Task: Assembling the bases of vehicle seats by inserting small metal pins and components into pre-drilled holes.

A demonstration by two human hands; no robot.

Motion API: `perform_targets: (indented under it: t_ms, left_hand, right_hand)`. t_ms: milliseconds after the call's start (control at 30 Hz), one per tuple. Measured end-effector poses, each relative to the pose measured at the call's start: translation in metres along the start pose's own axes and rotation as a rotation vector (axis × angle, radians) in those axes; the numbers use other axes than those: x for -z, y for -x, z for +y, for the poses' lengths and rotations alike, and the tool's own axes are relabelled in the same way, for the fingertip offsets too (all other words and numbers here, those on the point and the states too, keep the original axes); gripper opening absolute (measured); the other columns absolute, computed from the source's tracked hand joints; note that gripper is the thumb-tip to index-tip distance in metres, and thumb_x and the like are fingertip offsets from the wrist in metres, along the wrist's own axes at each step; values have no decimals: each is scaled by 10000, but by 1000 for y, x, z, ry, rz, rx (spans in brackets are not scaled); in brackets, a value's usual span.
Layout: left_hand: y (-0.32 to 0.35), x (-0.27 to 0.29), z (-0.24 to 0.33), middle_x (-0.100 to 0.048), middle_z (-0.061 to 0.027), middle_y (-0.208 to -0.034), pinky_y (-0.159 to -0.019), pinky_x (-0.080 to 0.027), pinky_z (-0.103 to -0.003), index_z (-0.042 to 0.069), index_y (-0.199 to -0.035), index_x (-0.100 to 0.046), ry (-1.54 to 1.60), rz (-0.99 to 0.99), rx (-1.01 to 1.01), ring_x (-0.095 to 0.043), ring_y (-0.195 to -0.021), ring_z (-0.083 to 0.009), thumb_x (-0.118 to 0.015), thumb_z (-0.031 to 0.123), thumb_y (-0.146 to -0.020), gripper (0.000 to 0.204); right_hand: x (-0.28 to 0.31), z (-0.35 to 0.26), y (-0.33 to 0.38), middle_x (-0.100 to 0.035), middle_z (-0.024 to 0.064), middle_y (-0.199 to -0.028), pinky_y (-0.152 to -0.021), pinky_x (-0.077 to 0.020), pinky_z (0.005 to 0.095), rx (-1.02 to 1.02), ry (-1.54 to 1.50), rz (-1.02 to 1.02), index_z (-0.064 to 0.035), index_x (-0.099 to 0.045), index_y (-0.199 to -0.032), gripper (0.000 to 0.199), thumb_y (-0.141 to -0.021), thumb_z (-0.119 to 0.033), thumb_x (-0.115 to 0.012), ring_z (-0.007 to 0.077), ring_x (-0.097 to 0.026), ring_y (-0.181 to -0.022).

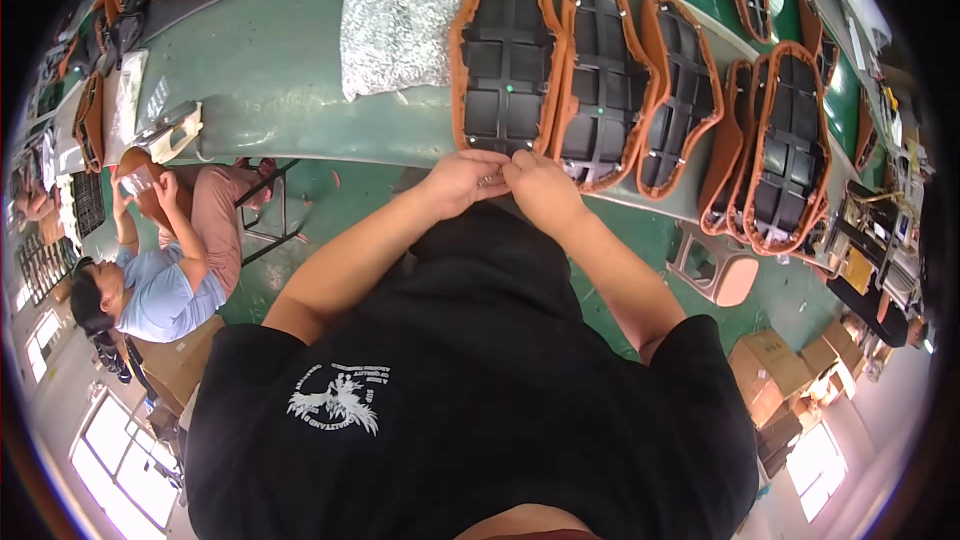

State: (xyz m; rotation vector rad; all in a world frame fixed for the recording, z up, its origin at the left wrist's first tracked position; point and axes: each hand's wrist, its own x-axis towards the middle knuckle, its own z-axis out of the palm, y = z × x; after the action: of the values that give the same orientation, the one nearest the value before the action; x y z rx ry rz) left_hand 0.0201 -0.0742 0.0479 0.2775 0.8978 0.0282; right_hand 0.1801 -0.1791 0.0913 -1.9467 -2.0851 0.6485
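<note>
Your left hand (462,183) and right hand (540,188) meet at the near end of a seat base (507,50), black ribbed plastic edged in orange cover, lying underside-up on the green bench (270,70). Fingers of both hands curl together at its edge; whether they pinch anything, you cannot tell. More seats (610,75) line up alongside. A seated co-worker (160,260) works at left.
</note>
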Motion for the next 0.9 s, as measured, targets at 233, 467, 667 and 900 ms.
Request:
perform_targets:
  t_ms: [233,467,667,900]
  left_hand:
    - [6,18,-3,-681,-148,-1052,-889,-594,-368,-47,-1145,-622,-262,75,-9,-697,-955,-242,-641,137,-1001,235]
    - [8,50,-3,-665,-5,-879,-716,-544,-267,61,-1038,-657,-310,190,63,-632,-758,-94,-743,288,-950,258]
    - [8,54,-1,-664,-35,-938,-778,-551,-277,30,-1078,-669,-247,148,-3,-647,-838,-126,-707,239,-974,237]
    - [11,58,1,-661,-115,-1060,-885,-575,-330,-59,-1198,-630,-174,61,-62,-672,-961,-197,-624,111,-1006,256]
  right_hand:
    - [-16,43,19,-678,165,-955,-841,-551,430,-369,-338,300,-7,-703,-998,134,-895,-43,-625,364,-658,-951]
    - [-48,59,0,-649,144,-1007,-882,-548,416,-147,-82,214,-8,-676,-1021,192,-843,-38,-612,345,-644,-1014]
    - [-40,64,-9,-608,117,-962,-872,-551,418,31,83,72,-32,-617,-875,86,-798,-66,-603,315,-637,-995]
    - [-42,60,-19,-624,140,-941,-818,-580,409,-116,202,-149,-16,-612,-889,82,-827,-67,-597,316,-677,-938]
